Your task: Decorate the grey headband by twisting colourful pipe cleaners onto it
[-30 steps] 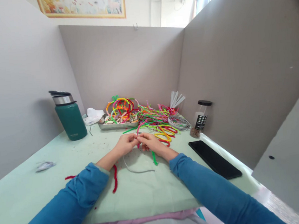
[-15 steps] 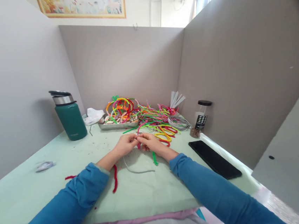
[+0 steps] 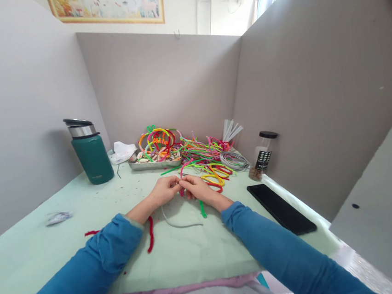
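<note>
My left hand (image 3: 166,190) and my right hand (image 3: 197,187) meet over the middle of the table, fingertips pinched together on a pink fuzzy stem (image 3: 181,170). One end of the stem rises above the fingers, and a short bit shows below them. A thin grey wire (image 3: 179,226) curves from beneath my hands over the cloth; whether it is held is hidden. Close to my right wrist lies a green fuzzy piece (image 3: 202,208). A red piece (image 3: 151,235) rests beside my left sleeve.
A metal tray (image 3: 154,165) with colourful fuzzy shapes stands behind my hands, beside a heap of fuzzy stems (image 3: 201,151) and a wire coil (image 3: 235,161). A green bottle (image 3: 95,159) is left; a jar (image 3: 262,157) and black phone (image 3: 281,208) are right.
</note>
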